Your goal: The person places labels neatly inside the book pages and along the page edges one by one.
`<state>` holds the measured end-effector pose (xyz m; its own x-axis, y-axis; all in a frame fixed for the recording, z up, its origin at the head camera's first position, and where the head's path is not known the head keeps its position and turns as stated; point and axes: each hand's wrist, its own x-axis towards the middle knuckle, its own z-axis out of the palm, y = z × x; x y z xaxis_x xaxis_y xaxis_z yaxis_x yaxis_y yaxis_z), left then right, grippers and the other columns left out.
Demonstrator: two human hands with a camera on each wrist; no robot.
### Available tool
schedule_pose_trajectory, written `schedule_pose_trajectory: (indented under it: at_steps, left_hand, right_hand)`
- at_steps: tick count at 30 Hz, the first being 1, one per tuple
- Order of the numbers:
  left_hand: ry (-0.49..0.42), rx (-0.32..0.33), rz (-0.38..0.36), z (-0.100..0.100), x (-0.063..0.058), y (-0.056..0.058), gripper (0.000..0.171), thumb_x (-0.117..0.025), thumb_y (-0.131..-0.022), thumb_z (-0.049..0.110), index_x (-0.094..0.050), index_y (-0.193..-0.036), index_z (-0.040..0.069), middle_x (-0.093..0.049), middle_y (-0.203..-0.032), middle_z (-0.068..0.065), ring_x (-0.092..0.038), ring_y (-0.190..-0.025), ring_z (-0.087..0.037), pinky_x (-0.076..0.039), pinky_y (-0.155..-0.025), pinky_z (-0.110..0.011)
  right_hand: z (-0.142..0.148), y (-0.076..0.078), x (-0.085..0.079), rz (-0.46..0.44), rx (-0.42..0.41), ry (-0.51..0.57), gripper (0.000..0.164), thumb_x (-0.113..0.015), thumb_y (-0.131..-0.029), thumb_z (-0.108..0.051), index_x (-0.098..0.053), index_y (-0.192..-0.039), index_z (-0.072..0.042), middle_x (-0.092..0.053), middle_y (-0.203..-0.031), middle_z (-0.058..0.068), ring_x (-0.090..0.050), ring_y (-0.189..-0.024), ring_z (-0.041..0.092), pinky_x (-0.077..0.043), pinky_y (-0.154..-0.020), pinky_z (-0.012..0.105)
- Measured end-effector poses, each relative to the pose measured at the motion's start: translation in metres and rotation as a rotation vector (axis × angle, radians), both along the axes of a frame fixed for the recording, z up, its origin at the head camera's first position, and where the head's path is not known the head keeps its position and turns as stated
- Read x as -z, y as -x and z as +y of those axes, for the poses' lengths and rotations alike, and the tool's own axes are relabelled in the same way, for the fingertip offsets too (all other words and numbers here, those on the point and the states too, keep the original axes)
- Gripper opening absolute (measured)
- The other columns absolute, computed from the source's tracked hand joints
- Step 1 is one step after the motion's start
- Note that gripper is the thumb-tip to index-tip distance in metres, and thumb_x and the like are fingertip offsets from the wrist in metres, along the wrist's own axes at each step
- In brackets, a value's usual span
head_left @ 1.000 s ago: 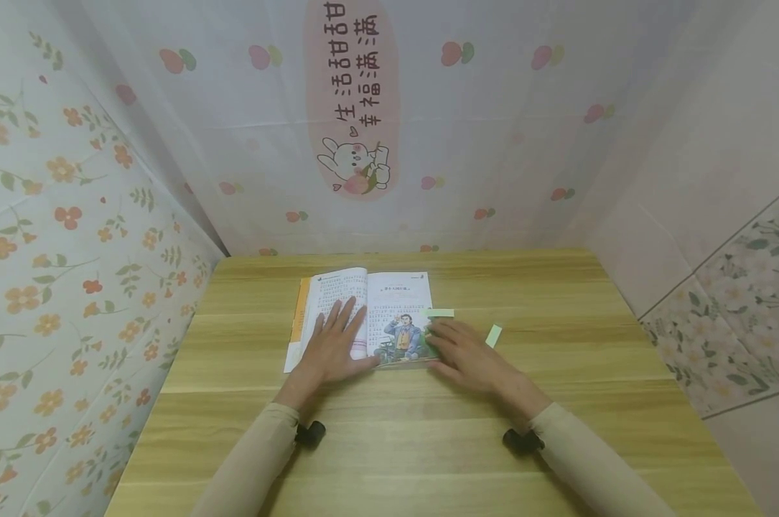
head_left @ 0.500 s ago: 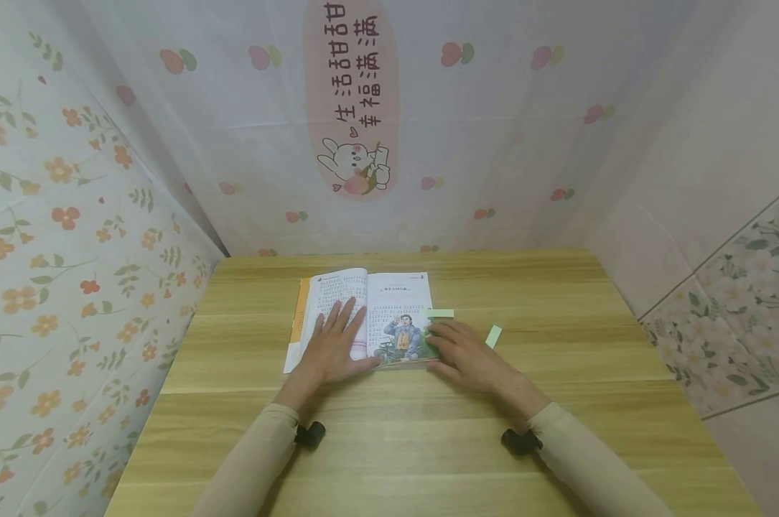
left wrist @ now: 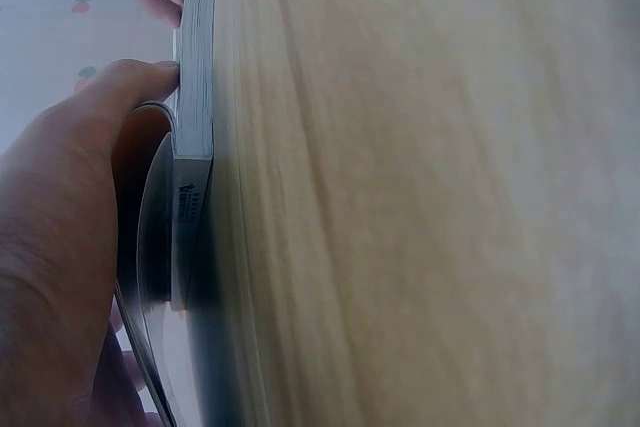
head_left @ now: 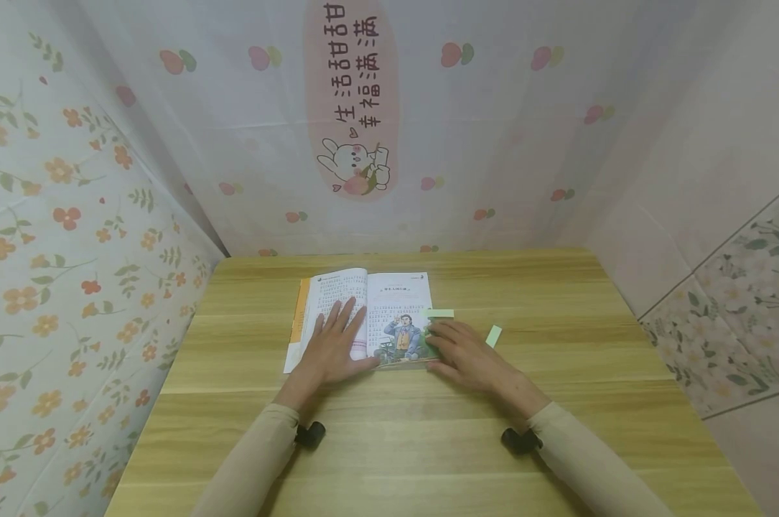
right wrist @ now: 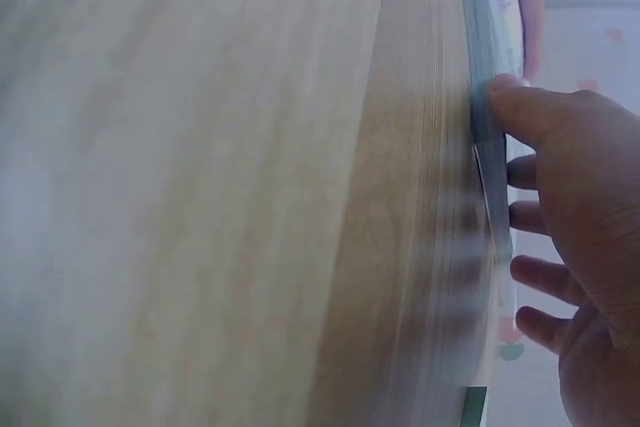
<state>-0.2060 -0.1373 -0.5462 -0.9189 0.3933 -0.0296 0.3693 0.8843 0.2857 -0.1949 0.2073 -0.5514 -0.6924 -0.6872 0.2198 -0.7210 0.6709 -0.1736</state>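
An open book (head_left: 398, 287) lies on the wooden table, its right page printed with text and a picture of a seated figure. My left hand (head_left: 332, 352) rests spread on the left page, the thumb reaching to the lower edge near the spine. At the right page's outer edge is my right hand (head_left: 469, 355), fingers extended over the side and thumb (right wrist: 515, 102) on the lower corner. A pale green paper strip (head_left: 442, 313) sticks out from the right edge, just beyond those fingers. In the left wrist view the page block (left wrist: 197, 57) shows edge-on below the left thumb.
Another pale green strip (head_left: 494, 335) lies on the table (head_left: 557, 309) to the right of the right hand. Patterned cloth (head_left: 492, 129) hangs behind the table and along both sides. An orange cover flap (head_left: 301, 309) shows at the book's left.
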Motion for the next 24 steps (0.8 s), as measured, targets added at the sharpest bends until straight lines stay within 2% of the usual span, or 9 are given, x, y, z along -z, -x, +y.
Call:
schedule_pose_trajectory:
  at_steps: [12,17,21,24]
  left_hand:
    - [-0.006,-0.005,-0.002,0.0008,-0.0026,-0.002,0.114,-0.063,-0.096,0.081,-0.02,-0.183,0.02,-0.005,-0.193,-0.01,-0.006,-0.18,-0.043,-0.014,-0.141,-0.075]
    - [0.0,-0.002,-0.002,0.0003,-0.0032,-0.0023,0.114,-0.063,-0.097,0.08,-0.019,-0.183,0.02,-0.005,-0.193,-0.011,-0.006,-0.18,-0.043,-0.014,-0.141,-0.075]
    - [-0.001,0.0,-0.004,0.0003,-0.0038,-0.0025,0.114,-0.063,-0.097,0.08,-0.019,-0.183,0.019,-0.005,-0.193,-0.011,-0.006,-0.18,-0.043,-0.015,-0.141,-0.075]
    - [0.001,0.0,-0.005,0.0003,-0.0043,-0.0026,0.114,-0.063,-0.097,0.081,-0.019,-0.183,0.02,-0.005,-0.193,-0.011,-0.006,-0.18,-0.043,-0.015,-0.141,-0.075]
  right_hand:
    - [0.0012,0.0013,-0.0022,0.062,-0.032,0.023,0.048,-0.078,-0.106,-0.043,-0.079,-0.135,-0.005,-0.072,-0.153,0.018,-0.063,-0.15,0.043,-0.049,-0.128,0.061]
    - [0.0007,0.0014,-0.0029,0.094,-0.026,0.02,0.039,-0.078,-0.106,-0.042,-0.081,-0.121,-0.006,-0.077,-0.139,0.014,-0.069,-0.141,0.038,-0.053,-0.124,0.058]
    - [0.0,0.0006,-0.0034,0.131,-0.011,0.026,0.032,-0.078,-0.105,-0.041,-0.079,-0.105,-0.009,-0.08,-0.126,0.01,-0.073,-0.13,0.034,-0.056,-0.119,0.055]
    - [-0.001,-0.0002,-0.0043,0.152,0.008,0.036,0.03,-0.077,-0.106,-0.041,-0.076,-0.099,-0.011,-0.081,-0.117,0.008,-0.075,-0.124,0.034,-0.058,-0.115,0.055]
